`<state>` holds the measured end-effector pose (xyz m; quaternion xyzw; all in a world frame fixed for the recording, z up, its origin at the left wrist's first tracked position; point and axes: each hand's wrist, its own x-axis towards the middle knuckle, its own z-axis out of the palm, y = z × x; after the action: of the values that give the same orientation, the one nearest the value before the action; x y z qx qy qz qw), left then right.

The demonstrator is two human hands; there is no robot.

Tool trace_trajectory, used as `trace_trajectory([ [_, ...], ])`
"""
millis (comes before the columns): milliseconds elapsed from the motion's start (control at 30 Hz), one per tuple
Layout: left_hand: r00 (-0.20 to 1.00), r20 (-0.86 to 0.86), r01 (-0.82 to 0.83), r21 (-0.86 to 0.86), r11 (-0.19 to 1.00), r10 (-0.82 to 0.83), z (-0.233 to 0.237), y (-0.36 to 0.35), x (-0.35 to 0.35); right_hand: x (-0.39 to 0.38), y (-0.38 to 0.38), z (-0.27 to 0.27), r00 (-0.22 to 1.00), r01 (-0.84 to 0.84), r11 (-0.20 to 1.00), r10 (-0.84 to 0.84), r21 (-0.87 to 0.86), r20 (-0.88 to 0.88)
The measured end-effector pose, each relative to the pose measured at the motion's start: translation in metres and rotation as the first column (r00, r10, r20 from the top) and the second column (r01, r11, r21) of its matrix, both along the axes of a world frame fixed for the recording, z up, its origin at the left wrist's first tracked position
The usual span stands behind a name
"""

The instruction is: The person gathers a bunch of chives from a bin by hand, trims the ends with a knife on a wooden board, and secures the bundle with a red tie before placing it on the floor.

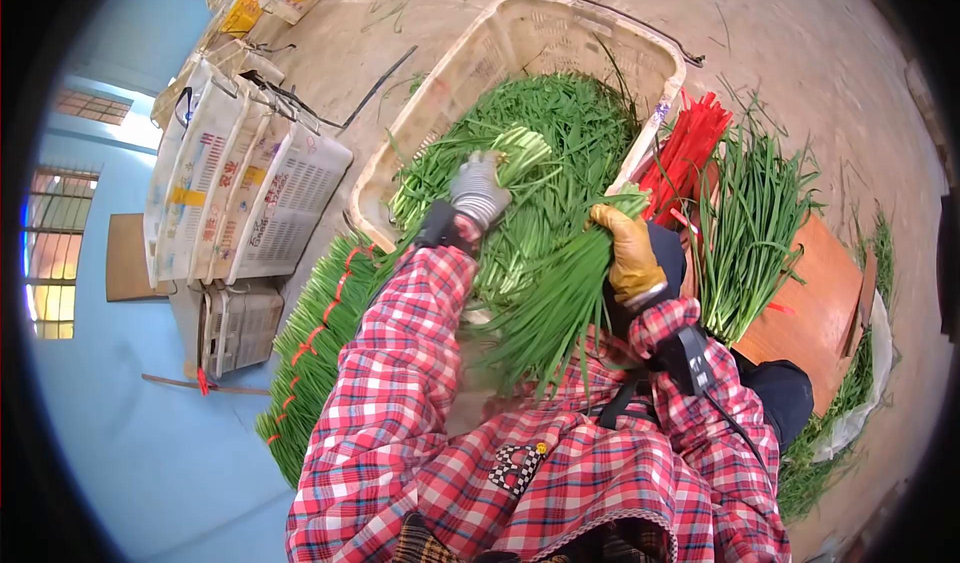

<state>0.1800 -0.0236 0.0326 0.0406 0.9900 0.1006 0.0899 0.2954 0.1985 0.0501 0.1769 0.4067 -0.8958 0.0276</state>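
My left hand (480,191), in a grey knit glove, is closed around a small bunch of garlic chives (524,155), its pale cut ends pointing right. It is over a plastic crate (415,103) heaped with loose green chives (560,113). In a yellow glove, my right hand (628,251) grips another bunch of chives (550,298) near its pale stem ends. The leaves of that bunch fan down and left across my lap. Just right of the crate lie red ties (690,148), beside a pile of chives (750,223).
Chive bundles with red ties (325,328) stand in a row to my left. White crates (250,178) are stacked by the blue wall (120,393). An orange-brown board (810,303) is on the right, with chive scraps (825,473) and a plastic sheet (870,383) beyond it.
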Motion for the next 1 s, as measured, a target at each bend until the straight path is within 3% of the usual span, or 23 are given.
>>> trace_trajectory([
  [33,0.996,-0.085,0.044,0.159,0.986,-0.031,-0.004,-0.013,-0.004,-0.009,-0.006,-0.007,0.999,0.033,0.999,-0.034,0.018,0.027],
  [100,0.996,-0.057,-0.041,0.318,0.947,0.062,-0.007,-0.029,-0.009,-0.03,-0.016,-0.018,0.997,0.009,1.0,-0.007,-0.028,0.075],
  [167,0.99,-0.115,-0.026,0.416,0.909,0.081,-0.008,-0.038,-0.005,-0.051,-0.028,-0.034,0.989,-0.033,0.997,0.044,-0.075,0.143],
  [200,0.985,-0.163,0.02,0.419,0.908,0.054,-0.013,-0.038,-0.006,-0.067,-0.032,-0.059,0.977,-0.044,0.999,0.047,-0.022,0.208],
  [300,0.985,-0.153,-0.004,0.414,0.91,0.074,-0.006,-0.034,0.003,-0.097,-0.054,-0.084,0.987,-0.053,0.999,0.052,0.001,0.152],
  [333,0.985,-0.169,0.042,0.474,0.88,0.044,-0.008,-0.034,0.007,-0.101,-0.057,-0.075,0.986,-0.069,0.997,0.072,-0.026,0.148],
  [433,0.956,-0.288,0.175,0.386,0.906,-0.062,-0.003,-0.021,0.018,-0.111,-0.055,-0.077,0.984,-0.144,0.988,0.149,-0.058,0.098],
  [467,0.971,-0.23,0.157,0.416,0.896,-0.063,-0.001,-0.018,0.021,-0.108,-0.052,-0.078,0.981,-0.168,0.981,0.176,-0.096,0.079],
  [600,0.944,-0.321,0.212,0.427,0.879,-0.072,-0.004,-0.007,0.035,-0.101,-0.047,-0.054,0.977,-0.159,0.974,0.179,-0.161,0.119],
  [700,0.967,-0.24,0.181,0.395,0.901,-0.089,-0.015,0.004,0.045,-0.104,-0.052,-0.067,0.985,-0.077,0.993,0.09,-0.088,0.145],
  [800,0.977,-0.161,0.019,0.713,0.701,0.138,-0.014,0.012,0.045,-0.104,-0.055,-0.069,0.981,-0.018,0.998,0.007,0.058,0.194],
  [867,0.943,-0.139,-0.058,0.827,0.56,0.303,-0.005,0.014,0.042,-0.106,-0.053,-0.07,0.982,-0.008,0.994,-0.013,0.113,0.188],
  [933,0.85,-0.503,0.134,0.494,0.859,0.157,0.025,0.001,0.032,-0.1,-0.048,-0.066,0.98,-0.032,0.995,0.012,0.096,0.197],
  [967,0.769,-0.639,0.198,0.262,0.944,0.016,0.052,0.002,0.027,-0.096,-0.045,-0.064,0.987,-0.03,0.998,0.02,0.062,0.157],
  [1000,0.855,-0.516,0.205,0.414,0.887,0.043,0.065,0.006,0.024,-0.091,-0.043,-0.061,0.993,-0.03,0.999,0.027,0.025,0.119],
])
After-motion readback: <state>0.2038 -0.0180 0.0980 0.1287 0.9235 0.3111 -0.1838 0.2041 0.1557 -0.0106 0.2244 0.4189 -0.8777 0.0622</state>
